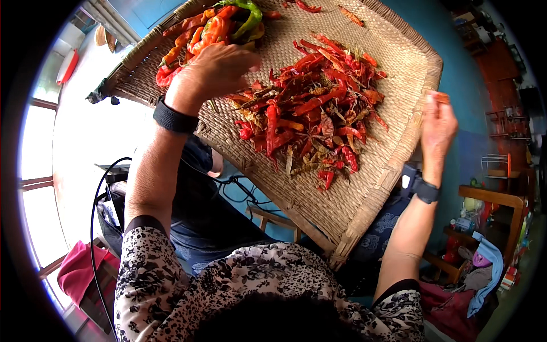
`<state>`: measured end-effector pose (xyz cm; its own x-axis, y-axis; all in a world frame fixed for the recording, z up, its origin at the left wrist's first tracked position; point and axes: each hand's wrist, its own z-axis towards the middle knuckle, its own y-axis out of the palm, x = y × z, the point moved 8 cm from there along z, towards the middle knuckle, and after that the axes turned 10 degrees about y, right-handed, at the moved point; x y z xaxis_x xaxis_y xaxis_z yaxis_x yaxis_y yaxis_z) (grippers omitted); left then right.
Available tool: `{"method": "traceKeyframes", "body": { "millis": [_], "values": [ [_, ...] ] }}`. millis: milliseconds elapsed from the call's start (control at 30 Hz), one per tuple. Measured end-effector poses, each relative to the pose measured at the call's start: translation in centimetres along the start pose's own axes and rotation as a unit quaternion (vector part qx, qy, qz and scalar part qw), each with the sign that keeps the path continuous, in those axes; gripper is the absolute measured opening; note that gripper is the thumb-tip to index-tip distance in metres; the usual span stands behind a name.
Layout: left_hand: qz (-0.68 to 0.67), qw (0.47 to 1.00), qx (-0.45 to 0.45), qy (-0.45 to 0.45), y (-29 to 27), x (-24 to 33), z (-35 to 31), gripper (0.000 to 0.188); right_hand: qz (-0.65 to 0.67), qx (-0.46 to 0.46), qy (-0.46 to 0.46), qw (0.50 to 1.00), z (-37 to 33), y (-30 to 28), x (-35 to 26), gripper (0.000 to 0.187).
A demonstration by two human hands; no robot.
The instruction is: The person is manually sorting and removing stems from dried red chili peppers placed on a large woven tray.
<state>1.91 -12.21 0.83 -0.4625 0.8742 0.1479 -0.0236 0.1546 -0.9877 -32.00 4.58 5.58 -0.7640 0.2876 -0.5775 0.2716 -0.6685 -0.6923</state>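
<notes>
Basketwork tray [393, 51] holds chillies [319, 105] — bright window [39, 216] left.

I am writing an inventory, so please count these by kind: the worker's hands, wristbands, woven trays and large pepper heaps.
Hands: 2 (left hand, right hand)
Wristbands: 2 (left wristband, right wristband)
Woven tray: 1
Large heaps: 2 (wrinkled red peppers; mixed orange, red and green peppers)
Total: 7
</notes>
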Motion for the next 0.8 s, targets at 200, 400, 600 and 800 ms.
{"method": "traceKeyframes", "body": {
  "millis": [200, 400, 600, 800],
  "values": [
    [0.051, 0.998, 0.003, 0.021, 5.6, -2.3, -3.3, 0.040, -0.200, 0.023, 0.076, 0.977, 1.8, -3.6, 7.2, 0.026],
    [0.238, 0.971, 0.015, 0.014, 5.9, 1.2, -1.8, 0.035, -0.390, -0.124, 0.140, 0.902, 0.2, -2.5, 11.4, 0.032],
    [0.073, 0.997, 0.003, 0.022, 5.9, 1.7, 0.7, 0.021, -0.172, -0.112, 0.045, 0.978, 0.0, 0.1, 3.8, 0.033],
    [0.096, 0.983, 0.152, 0.047, 2.3, 7.5, 2.3, 0.019, -0.033, -0.126, -0.132, 0.983, -3.0, 2.7, -6.5, 0.019]
  ]
}}
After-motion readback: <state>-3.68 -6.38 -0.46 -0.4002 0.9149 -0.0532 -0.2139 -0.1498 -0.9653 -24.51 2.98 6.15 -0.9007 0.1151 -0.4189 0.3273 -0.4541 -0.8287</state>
